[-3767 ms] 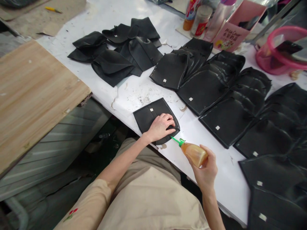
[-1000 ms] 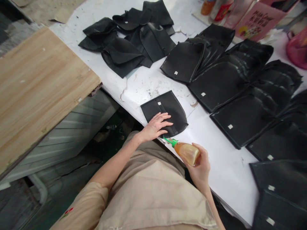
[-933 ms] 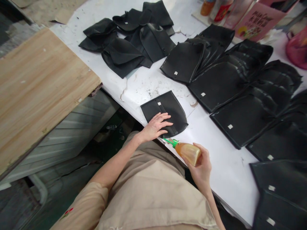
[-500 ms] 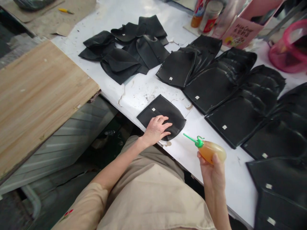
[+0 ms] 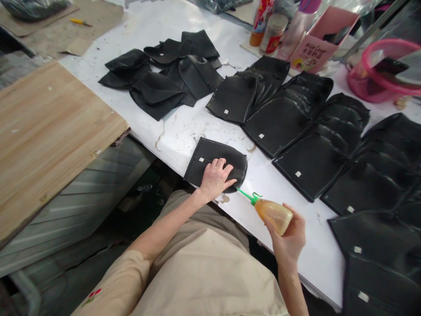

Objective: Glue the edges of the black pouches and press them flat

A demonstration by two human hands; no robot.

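A black flat piece (image 5: 213, 154) with a small white tag lies at the near edge of the white table (image 5: 289, 259). My left hand (image 5: 215, 177) lies flat on it, fingers spread. My right hand (image 5: 287, 239) is wrapped round a small squeeze bottle (image 5: 271, 213) of amber liquid. Its green nozzle points left at the piece's near rim, just below my left fingertips.
Rows of overlapping black pieces (image 5: 309, 131) with white tags cover the table's right half. A looser heap of black pieces (image 5: 164, 74) lies at the far left. Bottles (image 5: 272, 33), a pink box (image 5: 320, 41) and a pink basket (image 5: 388, 70) stand at the back. A wooden board (image 5: 49, 131) sits left.
The piece under my left hand has been turned anticlockwise. My right hand drew the bottle away to the right half a second ago and has brought its nozzle back to the piece's rim.
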